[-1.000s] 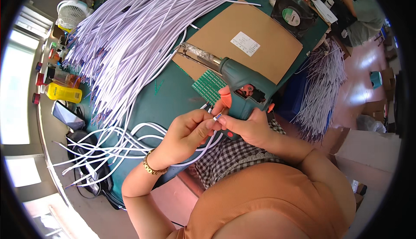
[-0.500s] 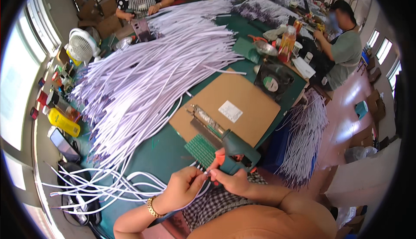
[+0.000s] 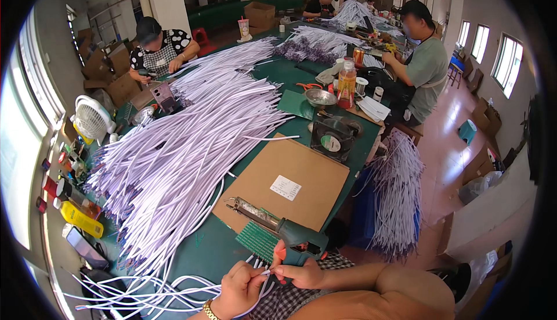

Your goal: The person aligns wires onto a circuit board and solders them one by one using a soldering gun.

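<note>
My left hand (image 3: 241, 290), with a gold bracelet at the wrist, is closed on a white cable (image 3: 265, 272) near its end. My right hand (image 3: 303, 275) meets it there, thumb and fingertips pinched at the cable's tip. The soldering gun (image 3: 299, 240), dark green with an orange trigger, stretches from beside my right hand toward the far left. Its handle runs behind those fingers, and whether they grip it is hidden. A green perforated board (image 3: 258, 241) lies beneath the gun. Loose white cables (image 3: 174, 285) trail off left of my left hand.
A cardboard sheet (image 3: 264, 175) lies ahead, next to a big heap of white cables (image 3: 191, 128). Further right stand a black fan (image 3: 336, 137), a metal bowl (image 3: 320, 98) and a bottle (image 3: 347, 85). Two co-workers (image 3: 159, 56) (image 3: 426, 59) sit nearby. More cables (image 3: 397, 198) hang at the right.
The view has tilted up, so the table and my hands appear lower and more of the room shows. My hands stay together at the cable end.
</note>
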The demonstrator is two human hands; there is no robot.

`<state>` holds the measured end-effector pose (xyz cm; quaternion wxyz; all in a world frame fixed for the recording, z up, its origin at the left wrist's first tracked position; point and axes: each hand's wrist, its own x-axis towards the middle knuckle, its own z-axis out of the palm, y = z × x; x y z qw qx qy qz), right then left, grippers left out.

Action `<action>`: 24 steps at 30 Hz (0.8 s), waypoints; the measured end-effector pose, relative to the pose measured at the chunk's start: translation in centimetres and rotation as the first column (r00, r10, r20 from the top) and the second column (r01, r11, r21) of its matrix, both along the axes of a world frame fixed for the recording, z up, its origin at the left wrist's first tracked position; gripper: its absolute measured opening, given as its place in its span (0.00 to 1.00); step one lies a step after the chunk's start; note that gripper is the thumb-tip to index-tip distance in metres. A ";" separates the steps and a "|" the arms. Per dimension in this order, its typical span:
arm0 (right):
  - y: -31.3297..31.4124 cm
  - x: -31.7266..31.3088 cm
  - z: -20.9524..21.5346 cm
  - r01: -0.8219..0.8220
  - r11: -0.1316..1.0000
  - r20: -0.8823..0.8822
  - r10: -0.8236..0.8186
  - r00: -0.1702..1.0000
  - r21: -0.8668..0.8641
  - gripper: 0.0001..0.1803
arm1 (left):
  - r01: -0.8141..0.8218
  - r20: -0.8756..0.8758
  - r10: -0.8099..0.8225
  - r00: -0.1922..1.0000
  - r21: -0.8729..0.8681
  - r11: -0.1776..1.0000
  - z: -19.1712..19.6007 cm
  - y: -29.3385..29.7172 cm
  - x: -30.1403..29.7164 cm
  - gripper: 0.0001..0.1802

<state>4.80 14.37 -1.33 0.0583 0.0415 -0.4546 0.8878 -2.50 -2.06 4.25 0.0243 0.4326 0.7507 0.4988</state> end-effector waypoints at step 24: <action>1.1 -0.4 -0.1 0.093 0.980 -0.132 -0.070 0.989 0.177 0.11 | 0.063 0.411 -0.030 0.911 -0.066 0.996 0.3 1.0 0.4 0.01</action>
